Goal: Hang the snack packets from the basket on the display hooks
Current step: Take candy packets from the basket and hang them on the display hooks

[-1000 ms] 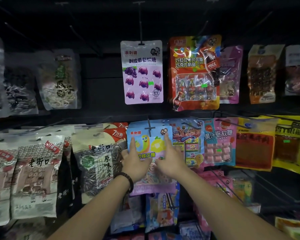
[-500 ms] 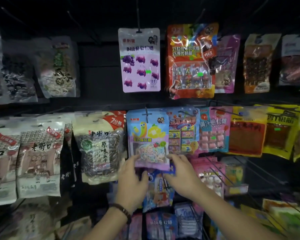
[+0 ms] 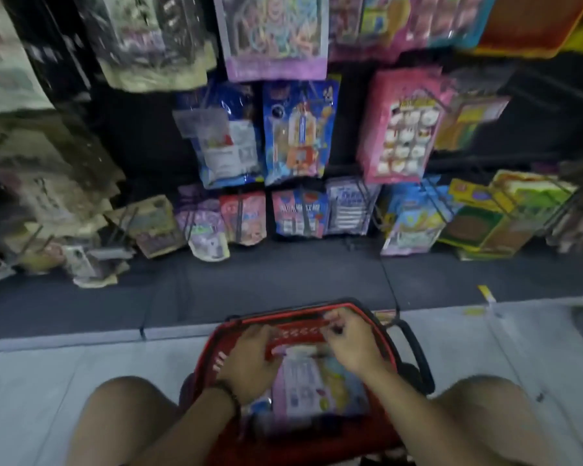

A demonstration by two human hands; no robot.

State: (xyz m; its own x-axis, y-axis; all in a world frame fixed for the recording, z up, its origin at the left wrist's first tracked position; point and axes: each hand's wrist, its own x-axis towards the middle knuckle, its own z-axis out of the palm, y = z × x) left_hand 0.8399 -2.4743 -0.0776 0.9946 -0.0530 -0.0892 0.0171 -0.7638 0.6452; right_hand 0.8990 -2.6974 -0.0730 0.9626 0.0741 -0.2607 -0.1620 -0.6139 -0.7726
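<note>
Left hand (image 3: 249, 361) and right hand (image 3: 354, 344) are reaching into the red basket (image 3: 212, 351) on the floor.

The basket is sitting below the rack of hung packets (image 3: 297, 129), and a pastel snack packet (image 3: 317, 388) is lying flat inside it, between the two hands. Both hands are resting with fingers bent at its top edge, near the basket's far wall; whether they are pinching it I cannot tell (the frame is blurred). The packet is looking like a light, thin film pouch, soft and probably slick. I am judging the flat sealed header safest, pinched at both corners, leaving the hang hole free.
</note>
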